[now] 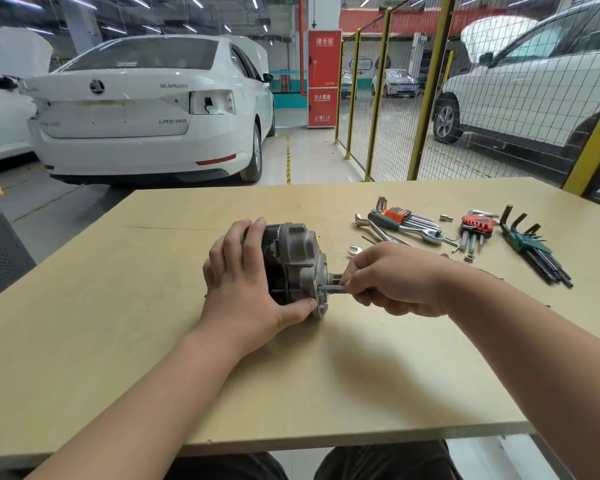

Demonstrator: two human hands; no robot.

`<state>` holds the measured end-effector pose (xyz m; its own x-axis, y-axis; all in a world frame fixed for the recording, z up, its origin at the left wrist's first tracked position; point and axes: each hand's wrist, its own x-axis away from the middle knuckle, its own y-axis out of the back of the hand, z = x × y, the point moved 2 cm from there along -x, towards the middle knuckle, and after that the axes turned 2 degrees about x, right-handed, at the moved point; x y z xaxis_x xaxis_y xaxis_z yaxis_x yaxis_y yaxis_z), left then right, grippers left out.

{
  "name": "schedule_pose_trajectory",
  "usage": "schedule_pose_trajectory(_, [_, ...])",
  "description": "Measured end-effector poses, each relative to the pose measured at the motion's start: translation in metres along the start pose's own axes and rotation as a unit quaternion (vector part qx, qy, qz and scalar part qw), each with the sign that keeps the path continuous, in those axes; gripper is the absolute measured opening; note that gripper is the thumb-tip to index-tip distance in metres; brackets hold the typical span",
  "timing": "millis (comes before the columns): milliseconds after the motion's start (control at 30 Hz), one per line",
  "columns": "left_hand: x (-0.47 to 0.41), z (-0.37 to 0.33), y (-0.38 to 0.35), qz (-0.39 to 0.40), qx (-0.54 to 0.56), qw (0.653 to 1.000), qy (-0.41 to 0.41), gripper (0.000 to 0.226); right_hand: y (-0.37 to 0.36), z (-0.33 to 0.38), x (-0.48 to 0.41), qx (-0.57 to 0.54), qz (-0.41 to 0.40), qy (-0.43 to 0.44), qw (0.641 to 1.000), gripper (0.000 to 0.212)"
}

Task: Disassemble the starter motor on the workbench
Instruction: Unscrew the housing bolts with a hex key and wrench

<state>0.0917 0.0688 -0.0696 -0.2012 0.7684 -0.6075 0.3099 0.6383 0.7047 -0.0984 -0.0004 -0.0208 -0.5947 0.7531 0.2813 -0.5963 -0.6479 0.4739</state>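
Note:
The starter motor point(293, 256) lies on its side in the middle of the wooden workbench point(118, 306), its dark body to the left and its grey cast end housing to the right. My left hand point(238, 282) lies over the dark body, fingers curved around it and thumb against the housing's lower rim. My right hand point(392, 280) grips a thin metal tool point(333, 288) whose tip sits at the housing's right face. Most of the tool's handle is hidden inside my fist.
Tools lie at the back right of the bench: wrenches point(378, 230), an orange-holder hex key set point(400, 218), a red-holder key set point(477, 226), a green-holder set of black hex keys point(534, 245), a small brass part point(446, 218). White cars and a yellow mesh fence point(426, 98) stand beyond.

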Motion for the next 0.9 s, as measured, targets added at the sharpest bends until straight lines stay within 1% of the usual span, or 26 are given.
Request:
schedule_pose_trajectory(200, [0.001,-0.006,-0.002,-0.004,0.018,1.000,0.013,0.117,0.002,0.001,-0.005,0.020,0.011,-0.012,1.000,0.016])
schedule_pose_trajectory(367, [0.002,-0.008,-0.002,0.006,0.033,0.999,0.021,0.123,0.000,-0.002,-0.006,0.011,0.029,-0.017,0.999,0.007])
schedule_pose_trajectory(467, [0.002,-0.009,-0.001,0.008,0.033,0.999,0.025,0.123,0.001,-0.002,-0.009,-0.017,0.056,-0.054,0.997,0.004])
schedule_pose_trajectory(567, [0.002,-0.010,0.000,0.010,0.035,0.999,0.021,0.124,0.003,0.000,-0.013,-0.078,0.124,-0.126,0.981,0.014])
schedule_pose_trajectory(600, [0.002,-0.009,0.000,0.010,0.037,0.999,0.021,0.124,0.004,0.002,-0.013,-0.085,0.136,-0.142,0.977,0.017])
schedule_pose_trajectory(733, [0.002,-0.006,0.003,-0.005,0.044,0.999,0.013,0.123,0.002,0.006,-0.015,-0.015,0.137,-0.159,0.978,0.022])
schedule_pose_trajectory(833, [0.002,-0.006,0.004,-0.016,0.047,0.999,0.010,0.121,-0.003,0.006,-0.015,-0.007,0.161,-0.181,0.970,0.030])
schedule_pose_trajectory(900, [0.002,-0.006,0.003,-0.018,0.046,0.999,0.010,0.122,0.000,0.008,-0.016,-0.011,0.165,-0.190,0.968,0.030])
